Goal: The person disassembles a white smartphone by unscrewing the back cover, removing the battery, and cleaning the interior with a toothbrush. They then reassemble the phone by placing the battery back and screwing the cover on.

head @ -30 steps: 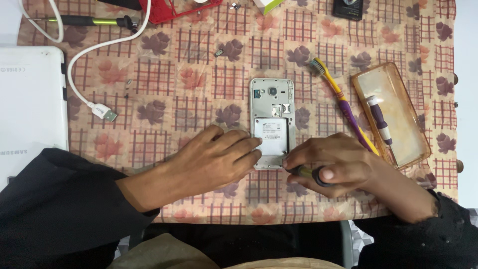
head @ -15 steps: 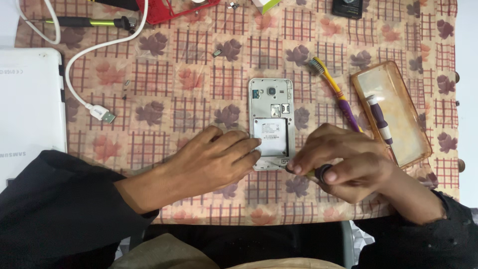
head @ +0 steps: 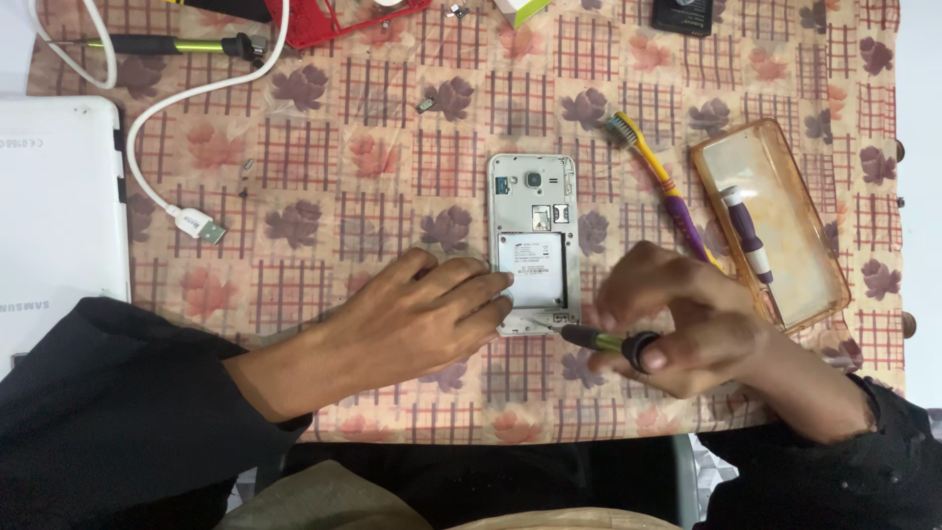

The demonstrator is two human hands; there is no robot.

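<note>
Right hand (head: 687,319) has shifted slightly since a second ago: knuckles lifted and rolled, screwdriver (head: 608,342) now laid more level, its tip on the lower right corner of the phone (head: 533,243); left hand (head: 422,309) and phone have not moved. Phone lies back-up with its cover off and battery bay bare, mid-way across the patterned cloth (head: 392,147) on the surface. Left hand is flat and spread narrow, fingertips pressing the phone's lower left edge, holding nothing else. Right hand is closed round the screwdriver, thumb over the rear cap, fingers curled on the shaft; blurred, so exact finger placement is unclear. Judgement: a corner screw is being worked. To do it well: bring the driver nearer upright so the tip seats square, push down on the cap, spin with the fingertips only, keep the left hand pinning the frame so it can't skate on the cloth. Tiny loose bits, likely screws, sit on the cloth near the white cable (head: 186,221), so park any new one apart from them. Purple and yellow toothbrush (head: 659,186) lies just right of the phone, touching neither hand. Clear orange case (head: 785,177) holds a second purple-handled driver (head: 748,236). White laptop (head: 59,206) at far left, well apart.
</note>
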